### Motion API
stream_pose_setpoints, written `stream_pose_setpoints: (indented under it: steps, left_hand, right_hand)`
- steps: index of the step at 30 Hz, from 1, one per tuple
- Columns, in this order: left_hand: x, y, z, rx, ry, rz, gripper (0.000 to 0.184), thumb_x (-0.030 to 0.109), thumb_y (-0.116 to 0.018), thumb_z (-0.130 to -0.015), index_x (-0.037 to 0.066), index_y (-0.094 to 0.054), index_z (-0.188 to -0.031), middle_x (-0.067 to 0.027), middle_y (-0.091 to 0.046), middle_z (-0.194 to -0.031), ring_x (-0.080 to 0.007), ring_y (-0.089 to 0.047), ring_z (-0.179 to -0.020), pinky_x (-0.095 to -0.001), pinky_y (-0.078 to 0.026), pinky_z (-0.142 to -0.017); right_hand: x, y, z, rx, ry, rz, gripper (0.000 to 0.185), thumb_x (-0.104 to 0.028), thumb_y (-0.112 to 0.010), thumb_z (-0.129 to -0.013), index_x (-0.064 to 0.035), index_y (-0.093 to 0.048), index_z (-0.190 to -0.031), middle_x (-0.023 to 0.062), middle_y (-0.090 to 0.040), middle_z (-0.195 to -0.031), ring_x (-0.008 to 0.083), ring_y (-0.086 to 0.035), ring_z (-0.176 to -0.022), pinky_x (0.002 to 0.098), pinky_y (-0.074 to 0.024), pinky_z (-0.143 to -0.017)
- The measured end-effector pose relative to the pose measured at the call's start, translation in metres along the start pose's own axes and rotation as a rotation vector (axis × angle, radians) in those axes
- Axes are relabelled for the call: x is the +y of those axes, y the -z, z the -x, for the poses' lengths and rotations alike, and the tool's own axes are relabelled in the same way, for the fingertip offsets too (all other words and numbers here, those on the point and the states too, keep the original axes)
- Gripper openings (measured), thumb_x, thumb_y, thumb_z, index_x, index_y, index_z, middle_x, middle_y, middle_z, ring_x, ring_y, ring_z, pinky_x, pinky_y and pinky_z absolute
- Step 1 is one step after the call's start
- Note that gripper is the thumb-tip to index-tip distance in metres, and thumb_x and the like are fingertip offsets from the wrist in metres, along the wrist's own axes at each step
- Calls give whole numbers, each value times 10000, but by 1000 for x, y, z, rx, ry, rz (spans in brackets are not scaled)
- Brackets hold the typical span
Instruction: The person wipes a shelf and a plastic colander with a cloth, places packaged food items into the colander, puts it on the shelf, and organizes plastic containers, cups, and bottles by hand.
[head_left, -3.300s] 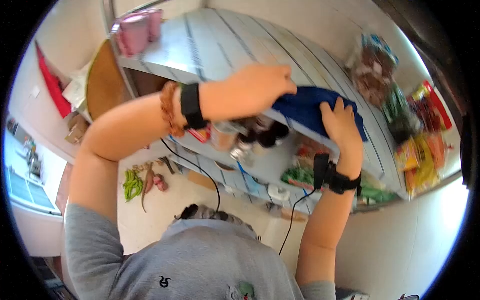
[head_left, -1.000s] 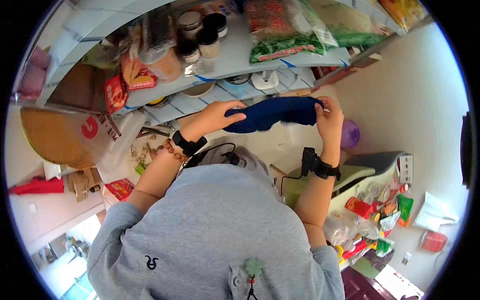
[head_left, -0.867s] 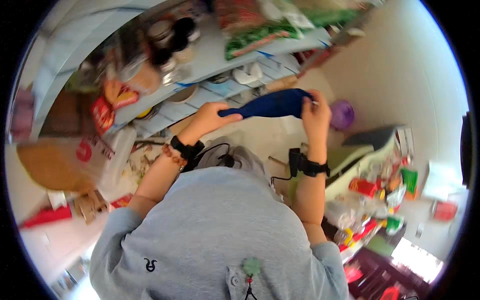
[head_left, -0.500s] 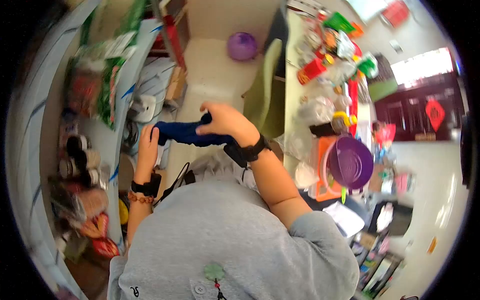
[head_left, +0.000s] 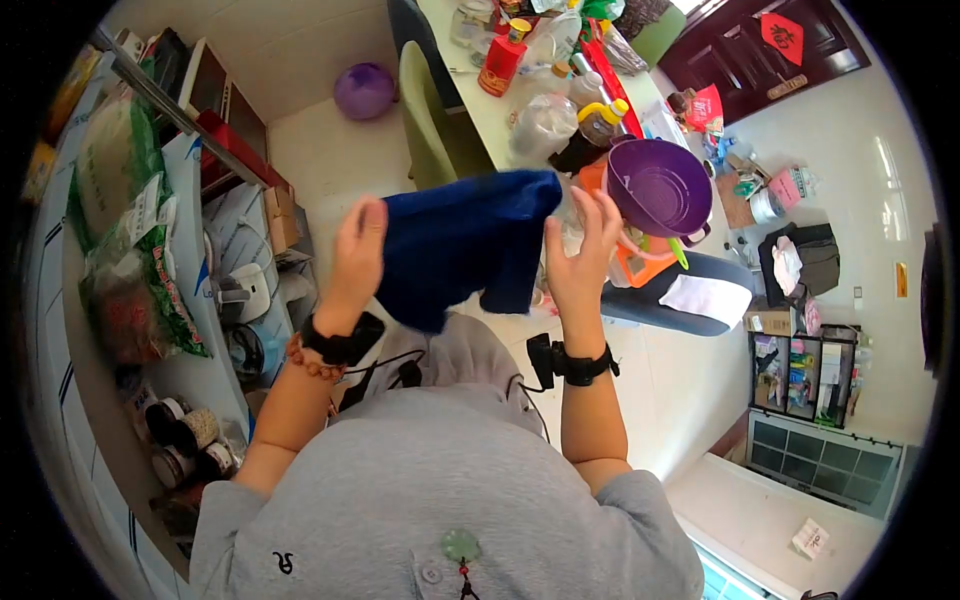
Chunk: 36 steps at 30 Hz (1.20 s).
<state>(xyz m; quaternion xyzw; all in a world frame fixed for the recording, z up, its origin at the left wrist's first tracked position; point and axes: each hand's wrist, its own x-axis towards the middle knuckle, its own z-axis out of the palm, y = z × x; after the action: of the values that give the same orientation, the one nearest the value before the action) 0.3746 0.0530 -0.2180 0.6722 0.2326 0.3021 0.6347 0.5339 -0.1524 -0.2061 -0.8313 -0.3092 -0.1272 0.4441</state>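
A dark blue cloth (head_left: pixel 460 240), partly blurred, hangs spread out in the air before my body, with a notch in its lower edge. My left hand (head_left: pixel 355 260) is closed at the cloth's left edge, fingers pressed together. Beside the right edge, my right hand (head_left: pixel 582 250) has its thumb and fingers apart. Its thumb is close to the fabric; I cannot tell whether it touches.
On my right, a table (head_left: pixel 490 125) bears bottles, bags and a purple basin (head_left: pixel 660 185). A green chair (head_left: pixel 425 110) stands at it. Shelves (head_left: pixel 190 260) with packages and jars line my left. A purple balloon-like ball (head_left: pixel 365 90) lies on the floor.
The cloth went from a narrow bunched strip to a spread sheet. My right hand moved right, to the cloth's other side. The view has turned toward the right.
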Motion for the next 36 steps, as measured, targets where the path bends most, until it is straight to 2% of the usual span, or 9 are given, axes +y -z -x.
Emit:
stream_pose_setpoints:
  steps: [6,11,15,18,19,23,30,32,36]
  left_hand:
    - [25,-94,7,-604,-455,-157,277,254,-628,-885,17,-562,-1012,-107,-537,-946,-255,-530,-936,-366,-416,-876]
    - [-23,-98,6,-297,-825,-657,502,394,-527,-897,11,-474,-1218,-196,-428,-1269,-382,-311,-1330,-557,-89,-1138]
    - [-26,-103,-8,-28,-400,-330,562,411,-196,-1036,19,-310,-1423,-160,-407,-1368,-314,-326,-1340,-428,-167,-1148]
    - [-12,-109,-10,-86,214,711,530,368,-228,-1046,5,-281,-1427,-128,-329,-1461,-226,-310,-1364,-364,-207,-1141]
    - [-1,-112,-12,-64,245,660,643,525,-246,-1007,35,-388,-1398,-71,-499,-1304,-178,-475,-1152,-329,-288,-1069]
    - [40,-115,-13,-210,384,924,653,510,-235,-1002,0,-429,-1360,-84,-481,-1341,-196,-377,-1297,-317,-209,-1120]
    - [26,-125,-38,-45,16,271,554,427,-264,-1014,43,-428,-1377,-120,-483,-1352,-199,-390,-1298,-334,-211,-1131]
    - [25,-159,-22,-156,320,821,534,409,-255,-1019,59,-410,-1391,-129,-491,-1358,-192,-478,-1224,-327,-320,-1076]
    - [27,-190,-13,-304,287,690,566,425,-223,-1020,36,-383,-1398,-141,-477,-1391,-203,-519,-1182,-341,-358,-1063]
  right_hand:
    - [1,-46,65,-437,-503,-993,516,-399,-401,-992,-71,-392,-1390,115,-395,-1428,258,-381,-1318,377,-287,-1104]
    - [9,-59,49,-555,-597,-1936,497,-413,-367,-1018,-88,-387,-1393,75,-422,-1419,218,-371,-1335,370,-267,-1125]
    - [-24,-85,42,-403,-759,-1481,478,-297,-301,-1042,-21,-319,-1432,121,-456,-1401,218,-473,-1244,339,-374,-1036]
    - [-30,-91,25,-461,-509,-1322,512,-355,-288,-1044,-61,-260,-1462,87,-342,-1476,227,-362,-1325,336,-274,-1102]
    - [-19,-100,23,-450,-388,-1201,501,-315,-311,-1042,-36,-243,-1453,147,-402,-1421,258,-416,-1277,338,-317,-1063]
    - [13,-82,3,-482,-234,-633,401,-207,-411,-1003,32,-378,-1322,219,-579,-1148,307,-575,-1051,362,-438,-910]
    - [19,-24,-8,-26,-53,-697,374,-113,-536,-939,12,-460,-1283,174,-552,-1204,265,-561,-1066,341,-435,-920]
    - [0,-6,-8,-118,287,-470,465,-102,-624,-838,27,-467,-1256,212,-524,-1123,355,-554,-1042,371,-460,-880]
    - [35,-17,0,77,159,-479,384,-100,-618,-810,11,-500,-1159,211,-522,-1075,404,-570,-912,412,-481,-782]
